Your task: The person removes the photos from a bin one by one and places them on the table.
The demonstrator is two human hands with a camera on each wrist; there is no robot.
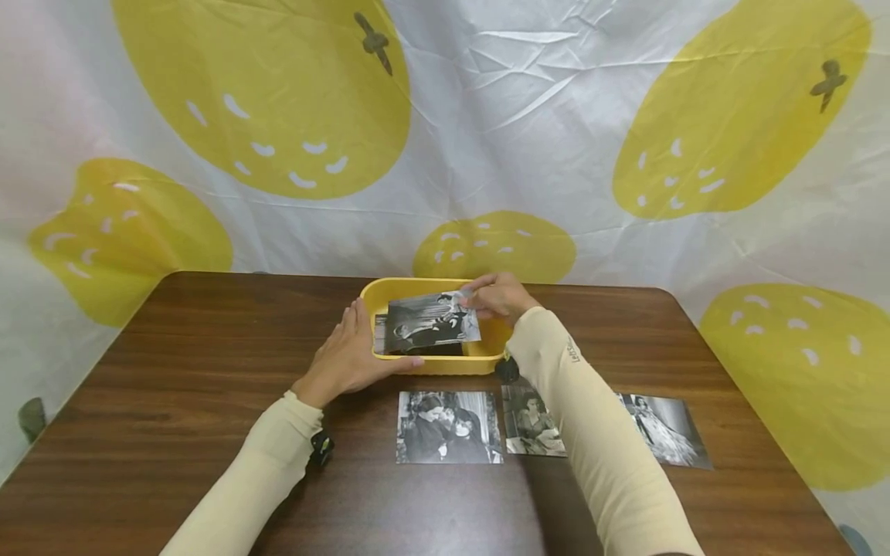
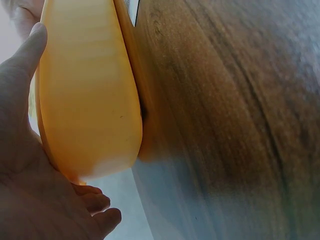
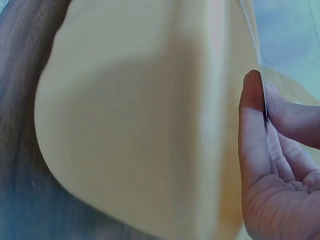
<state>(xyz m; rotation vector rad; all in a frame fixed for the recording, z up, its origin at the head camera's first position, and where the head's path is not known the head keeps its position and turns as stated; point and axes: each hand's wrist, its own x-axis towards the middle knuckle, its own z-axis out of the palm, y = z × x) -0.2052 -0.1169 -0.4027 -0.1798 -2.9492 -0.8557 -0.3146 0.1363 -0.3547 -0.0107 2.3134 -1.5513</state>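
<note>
A yellow plastic bin (image 1: 434,366) stands at the table's far side. My left hand (image 1: 345,359) spans its near left corner, fingers extended along the left end and thumb (image 2: 31,50) lying on the front rim. My right hand (image 1: 502,296) pinches the right edge of a black-and-white photo (image 1: 427,320) between thumb and fingers. That photo is tilted over the bin's opening. In the right wrist view its thin edge (image 3: 264,102) shows between thumb and index finger. Beneath it, partly hidden, another dark picture (image 1: 380,333) lies inside the bin.
In front of the bin, a photo of people close together (image 1: 448,428), a portrait photo (image 1: 530,425) and a photo of a long gown (image 1: 664,430) lie in a row on the wooden table (image 1: 208,386). My right sleeve covers parts of two. A lemon-print cloth (image 1: 445,154) hangs behind.
</note>
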